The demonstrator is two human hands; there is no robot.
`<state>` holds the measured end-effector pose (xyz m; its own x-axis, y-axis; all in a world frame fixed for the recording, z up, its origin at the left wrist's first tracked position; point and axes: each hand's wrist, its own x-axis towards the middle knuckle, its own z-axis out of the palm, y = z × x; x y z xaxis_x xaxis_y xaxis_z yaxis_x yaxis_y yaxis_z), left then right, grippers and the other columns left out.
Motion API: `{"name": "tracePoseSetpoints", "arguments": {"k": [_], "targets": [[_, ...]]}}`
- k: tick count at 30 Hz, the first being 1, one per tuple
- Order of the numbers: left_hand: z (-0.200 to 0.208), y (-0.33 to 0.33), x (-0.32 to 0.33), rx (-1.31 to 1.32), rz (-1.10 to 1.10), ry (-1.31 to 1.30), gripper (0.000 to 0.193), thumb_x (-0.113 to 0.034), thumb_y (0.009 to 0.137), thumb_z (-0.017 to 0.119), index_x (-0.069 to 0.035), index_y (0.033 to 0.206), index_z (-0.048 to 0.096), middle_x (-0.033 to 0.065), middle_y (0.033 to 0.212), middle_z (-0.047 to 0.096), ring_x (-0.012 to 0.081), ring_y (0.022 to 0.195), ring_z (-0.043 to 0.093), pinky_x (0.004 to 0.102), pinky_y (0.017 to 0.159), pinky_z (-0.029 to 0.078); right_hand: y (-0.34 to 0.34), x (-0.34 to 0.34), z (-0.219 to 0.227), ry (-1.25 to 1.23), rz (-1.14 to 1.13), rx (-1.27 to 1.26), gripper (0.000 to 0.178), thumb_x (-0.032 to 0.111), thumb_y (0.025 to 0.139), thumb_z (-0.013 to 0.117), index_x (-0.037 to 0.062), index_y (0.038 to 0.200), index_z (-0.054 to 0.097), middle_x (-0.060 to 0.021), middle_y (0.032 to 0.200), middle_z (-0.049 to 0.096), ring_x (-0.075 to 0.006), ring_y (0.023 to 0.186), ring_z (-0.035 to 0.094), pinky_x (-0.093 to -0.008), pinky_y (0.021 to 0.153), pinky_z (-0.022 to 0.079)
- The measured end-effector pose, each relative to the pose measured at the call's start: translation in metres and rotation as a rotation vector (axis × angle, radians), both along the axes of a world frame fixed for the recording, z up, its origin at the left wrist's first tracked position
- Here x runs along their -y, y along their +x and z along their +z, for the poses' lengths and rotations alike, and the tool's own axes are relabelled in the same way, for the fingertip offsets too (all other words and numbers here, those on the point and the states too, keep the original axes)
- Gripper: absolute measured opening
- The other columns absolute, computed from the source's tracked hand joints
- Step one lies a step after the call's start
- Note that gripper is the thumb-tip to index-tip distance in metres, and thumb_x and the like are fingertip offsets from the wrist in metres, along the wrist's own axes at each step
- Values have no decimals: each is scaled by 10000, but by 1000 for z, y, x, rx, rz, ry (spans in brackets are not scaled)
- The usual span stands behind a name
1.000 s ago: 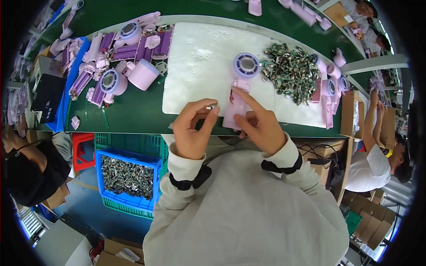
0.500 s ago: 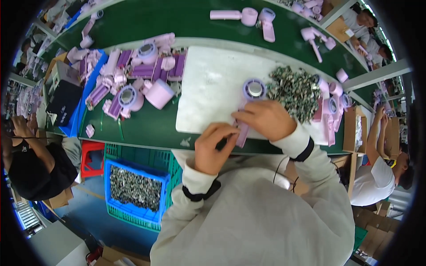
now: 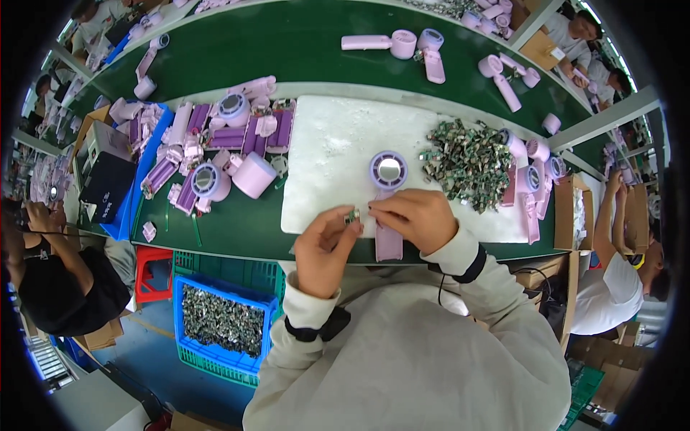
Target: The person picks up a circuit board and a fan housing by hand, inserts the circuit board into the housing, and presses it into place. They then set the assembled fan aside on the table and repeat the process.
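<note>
My left hand pinches a small green circuit board between thumb and fingertips, at the near edge of the white work mat. Just right of it, my right hand has its fingertips pinched over the handle of a pink handheld fan; whatever they hold is too small to make out. The fan's round lilac head lies on the mat beyond the hand, and the handle points toward me, partly covered. To the right lies a heap of small circuit boards.
Pink fan parts and purple-lined shells crowd the left, beside a blue tray. More fan parts lie right of the heap. Beyond are fans on a green surface. A blue crate of boards stands below left. People sit at both sides.
The fan has shifted left and its handle now points straight toward me. My left hand has drawn away from the handle, with a circuit board now showing in its fingertips.
</note>
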<state>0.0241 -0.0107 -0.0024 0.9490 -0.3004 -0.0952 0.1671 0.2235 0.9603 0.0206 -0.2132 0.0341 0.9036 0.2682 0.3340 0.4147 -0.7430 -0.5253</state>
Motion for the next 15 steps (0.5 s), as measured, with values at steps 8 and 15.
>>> {"name": "tracePoseSetpoints", "arguments": {"k": [8,15], "targets": [[-2,5,8,54,33,-1,277,61,963,621,58,1239,634,122,1050,720,159,992,694,262,885,549,-1,6,5,117,67,-68,148,116,878,729,33,1000,741,-117,845,705,-299,714,666,-368,644,528],[2,0,0,111,-70,-26,287,51,972,618,43,1257,647,128,1092,722,160,1007,687,264,904,538,-5,10,18,150,145,-191,143,127,893,725,36,1003,736,-121,850,704,-301,723,668,-369,645,523]]}}
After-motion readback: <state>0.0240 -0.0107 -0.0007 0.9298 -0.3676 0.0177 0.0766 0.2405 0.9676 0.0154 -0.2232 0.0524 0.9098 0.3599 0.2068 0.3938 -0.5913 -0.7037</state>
